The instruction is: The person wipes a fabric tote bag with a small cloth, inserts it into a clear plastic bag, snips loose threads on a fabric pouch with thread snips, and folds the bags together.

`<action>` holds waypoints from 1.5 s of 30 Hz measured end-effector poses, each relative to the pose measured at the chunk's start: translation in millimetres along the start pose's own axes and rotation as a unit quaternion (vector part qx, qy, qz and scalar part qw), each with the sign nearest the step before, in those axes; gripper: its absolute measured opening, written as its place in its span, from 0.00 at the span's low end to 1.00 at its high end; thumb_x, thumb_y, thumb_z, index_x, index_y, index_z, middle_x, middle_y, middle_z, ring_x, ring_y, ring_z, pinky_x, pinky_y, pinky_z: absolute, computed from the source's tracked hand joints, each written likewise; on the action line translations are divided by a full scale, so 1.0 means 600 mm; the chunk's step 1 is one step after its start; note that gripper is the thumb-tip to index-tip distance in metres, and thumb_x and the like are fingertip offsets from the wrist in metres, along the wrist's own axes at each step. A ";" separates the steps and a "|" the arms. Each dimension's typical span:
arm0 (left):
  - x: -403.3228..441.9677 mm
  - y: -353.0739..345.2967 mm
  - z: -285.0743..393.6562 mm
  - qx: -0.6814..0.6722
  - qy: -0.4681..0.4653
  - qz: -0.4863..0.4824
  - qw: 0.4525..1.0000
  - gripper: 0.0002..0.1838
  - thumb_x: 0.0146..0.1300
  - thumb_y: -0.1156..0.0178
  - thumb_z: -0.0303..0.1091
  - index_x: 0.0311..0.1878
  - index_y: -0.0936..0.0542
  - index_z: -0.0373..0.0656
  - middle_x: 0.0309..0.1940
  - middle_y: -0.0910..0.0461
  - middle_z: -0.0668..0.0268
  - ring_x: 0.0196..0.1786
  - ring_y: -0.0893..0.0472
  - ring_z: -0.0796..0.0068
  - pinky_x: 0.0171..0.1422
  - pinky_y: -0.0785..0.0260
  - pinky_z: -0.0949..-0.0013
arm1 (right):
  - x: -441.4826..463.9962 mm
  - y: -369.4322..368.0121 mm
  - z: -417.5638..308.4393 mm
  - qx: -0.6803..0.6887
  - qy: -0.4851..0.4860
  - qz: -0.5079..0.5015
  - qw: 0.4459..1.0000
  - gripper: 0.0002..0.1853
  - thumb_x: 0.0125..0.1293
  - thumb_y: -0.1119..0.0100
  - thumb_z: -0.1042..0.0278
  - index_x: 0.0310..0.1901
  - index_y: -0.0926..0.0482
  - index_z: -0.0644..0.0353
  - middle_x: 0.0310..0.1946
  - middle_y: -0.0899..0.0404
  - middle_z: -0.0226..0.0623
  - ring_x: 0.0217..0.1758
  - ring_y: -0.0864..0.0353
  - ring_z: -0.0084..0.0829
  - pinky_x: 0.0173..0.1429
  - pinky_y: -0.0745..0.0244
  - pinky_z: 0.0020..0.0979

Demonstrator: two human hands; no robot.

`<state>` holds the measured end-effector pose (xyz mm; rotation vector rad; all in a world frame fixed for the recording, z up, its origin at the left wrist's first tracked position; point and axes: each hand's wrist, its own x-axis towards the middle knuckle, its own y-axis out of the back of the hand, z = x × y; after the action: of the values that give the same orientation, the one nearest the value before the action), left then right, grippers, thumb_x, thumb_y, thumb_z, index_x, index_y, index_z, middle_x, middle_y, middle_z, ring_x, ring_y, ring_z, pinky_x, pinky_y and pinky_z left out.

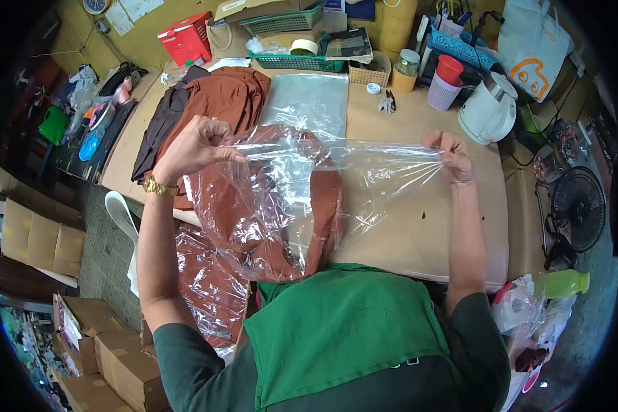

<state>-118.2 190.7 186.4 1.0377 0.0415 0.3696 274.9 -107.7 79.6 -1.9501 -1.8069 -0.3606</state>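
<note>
A clear plastic bag (381, 175) is stretched between my two hands above the table. My left hand (202, 145), with a gold watch on its wrist, pinches one end of the bag's edge. The other end is gripped in the fingers of my right hand (450, 154). Below and behind the film lies a rust-brown garment (326, 202); whether it is inside the bag I cannot tell. A pile of folded rust-brown cloth (233, 93) lies beyond my left hand. Flat clear plastic bags (309, 96) are stacked at the table's far middle.
Along the back stand a green basket (299, 63), a glass jar (408, 63), a red cup (449, 70) and a white electric kettle (489, 110). Small cutters (388, 103) lie nearby. A black fan (578, 209) stands right; cardboard boxes (120, 353) are lower left. Plastic-wrapped brown cloth (209, 288) sits beside my lap.
</note>
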 end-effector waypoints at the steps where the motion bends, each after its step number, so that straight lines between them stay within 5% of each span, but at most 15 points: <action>1: 0.000 0.000 -0.002 -0.102 0.010 -0.010 0.995 0.20 0.53 0.25 0.43 0.22 0.22 0.39 0.15 0.30 0.72 0.22 0.37 0.78 0.32 0.43 0.69 | 0.002 0.002 0.007 0.082 0.027 -0.019 0.996 0.16 0.56 0.26 0.59 0.25 0.26 0.56 0.30 0.22 0.30 0.39 0.26 0.19 0.42 0.32 0.25; 4: 0.001 0.000 -0.004 -0.141 -0.084 0.076 0.983 0.19 0.54 0.25 0.42 0.22 0.22 0.39 0.16 0.28 0.73 0.26 0.34 0.81 0.36 0.40 0.70 | -0.003 -0.001 -0.008 -0.023 -0.164 0.143 0.976 0.18 0.60 0.28 0.56 0.24 0.26 0.55 0.22 0.28 0.23 0.30 0.28 0.14 0.33 0.35 0.19; 8: 0.005 -0.005 0.024 -0.203 -0.152 0.137 0.957 0.20 0.60 0.30 0.46 0.23 0.22 0.40 0.24 0.22 0.70 0.35 0.29 0.76 0.44 0.35 0.67 | 0.008 -0.001 -0.005 -0.082 -0.180 0.088 0.976 0.12 0.61 0.29 0.65 0.29 0.25 0.57 0.26 0.24 0.25 0.29 0.29 0.15 0.32 0.30 0.18; 14: -0.017 -0.019 0.052 -0.451 -0.171 0.137 0.865 0.21 0.66 0.35 0.49 0.26 0.27 0.44 0.26 0.25 0.72 0.38 0.27 0.75 0.52 0.33 0.63 | -0.004 0.009 0.024 -0.307 -0.010 0.088 0.947 0.12 0.65 0.32 0.61 0.30 0.24 0.56 0.25 0.28 0.22 0.24 0.34 0.12 0.29 0.41 0.18; 16: -0.011 -0.012 0.055 -0.384 -0.241 0.103 0.886 0.20 0.67 0.35 0.46 0.26 0.27 0.43 0.24 0.29 0.76 0.32 0.29 0.82 0.43 0.34 0.68 | -0.020 0.014 0.013 -0.101 -0.063 0.135 0.984 0.06 0.65 0.34 0.68 0.35 0.22 0.58 0.24 0.29 0.21 0.25 0.35 0.12 0.31 0.43 0.17; 18: -0.022 -0.011 0.062 -0.252 -0.029 0.087 0.963 0.18 0.68 0.35 0.42 0.27 0.27 0.42 0.22 0.31 0.78 0.26 0.34 0.88 0.33 0.38 0.75 | -0.018 0.016 0.011 -0.033 -0.031 0.084 0.995 0.08 0.65 0.34 0.65 0.37 0.21 0.59 0.27 0.26 0.23 0.26 0.36 0.12 0.30 0.44 0.17; 20: -0.017 -0.022 0.041 -0.210 -0.059 0.109 0.970 0.18 0.69 0.36 0.40 0.26 0.27 0.41 0.21 0.32 0.79 0.24 0.37 0.91 0.25 0.45 0.80 | -0.022 0.014 0.004 0.036 0.001 0.034 0.999 0.10 0.65 0.34 0.62 0.39 0.20 0.59 0.30 0.23 0.25 0.26 0.36 0.12 0.29 0.45 0.17; 27: -0.016 -0.031 0.050 -0.232 -0.047 0.114 0.965 0.21 0.68 0.37 0.45 0.23 0.27 0.41 0.16 0.30 0.77 0.20 0.35 0.90 0.22 0.45 0.78 | 0.017 -0.141 -0.015 -0.264 -0.044 0.013 0.963 0.18 0.58 0.28 0.60 0.46 0.20 0.60 0.40 0.18 0.28 0.48 0.24 0.26 0.66 0.39 0.32; 30: -0.012 -0.020 0.099 -0.180 -0.119 0.109 0.970 0.19 0.64 0.32 0.44 0.24 0.24 0.41 0.18 0.25 0.75 0.21 0.30 0.90 0.23 0.41 0.80 | 0.028 -0.133 0.010 -0.468 -0.165 -0.141 0.857 0.09 0.61 0.32 0.71 0.42 0.18 0.61 0.46 0.19 0.35 0.49 0.22 0.24 0.63 0.32 0.32; 32: -0.021 -0.008 0.120 -0.138 -0.120 0.082 0.980 0.16 0.60 0.29 0.40 0.26 0.23 0.40 0.18 0.24 0.74 0.22 0.28 0.89 0.24 0.39 0.79 | 0.021 -0.103 0.025 -0.121 -0.251 0.052 0.959 0.04 0.62 0.35 0.77 0.39 0.17 0.62 0.44 0.18 0.38 0.50 0.20 0.25 0.56 0.24 0.30; 35: -0.032 -0.003 0.099 -0.151 -0.046 0.086 0.984 0.15 0.60 0.29 0.37 0.27 0.23 0.38 0.18 0.25 0.74 0.21 0.28 0.89 0.23 0.39 0.79 | 0.020 -0.078 0.012 -0.175 -0.039 0.154 0.972 0.03 0.61 0.33 0.74 0.33 0.18 0.63 0.37 0.17 0.35 0.47 0.21 0.24 0.52 0.24 0.28; 40: -0.025 -0.019 0.050 -0.082 0.071 0.076 0.991 0.17 0.65 0.33 0.39 0.27 0.23 0.36 0.16 0.27 0.73 0.19 0.28 0.88 0.22 0.39 0.78 | 0.012 -0.057 -0.027 -0.118 0.047 0.052 0.991 0.03 0.61 0.33 0.73 0.33 0.16 0.62 0.29 0.18 0.34 0.41 0.23 0.24 0.44 0.24 0.25; 42: -0.025 -0.027 0.036 -0.107 0.087 0.086 0.987 0.18 0.69 0.37 0.39 0.26 0.24 0.37 0.16 0.28 0.74 0.20 0.31 0.89 0.23 0.39 0.79 | 0.016 -0.058 -0.050 -0.094 0.052 -0.018 0.994 0.05 0.60 0.31 0.70 0.30 0.16 0.61 0.27 0.18 0.32 0.37 0.25 0.23 0.44 0.26 0.26; 44: -0.028 -0.026 0.006 -0.178 0.025 0.148 0.973 0.20 0.72 0.40 0.38 0.24 0.25 0.37 0.17 0.30 0.73 0.22 0.32 0.84 0.33 0.33 0.76 | 0.021 -0.070 -0.077 -0.389 -0.109 -0.072 0.912 0.10 0.56 0.29 0.62 0.26 0.16 0.58 0.22 0.20 0.29 0.35 0.29 0.27 0.53 0.32 0.33; 45: -0.018 -0.025 0.010 -0.186 -0.114 0.203 0.954 0.22 0.70 0.39 0.43 0.22 0.27 0.40 0.18 0.32 0.73 0.25 0.32 0.79 0.48 0.34 0.68 | 0.018 -0.071 -0.076 -0.390 -0.109 -0.070 0.912 0.10 0.56 0.29 0.62 0.26 0.16 0.58 0.22 0.20 0.29 0.35 0.29 0.27 0.53 0.32 0.33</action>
<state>-123.0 175.6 175.4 0.7023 -0.4417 0.6024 238.9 -119.3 130.8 -2.4441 -2.1628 -1.0920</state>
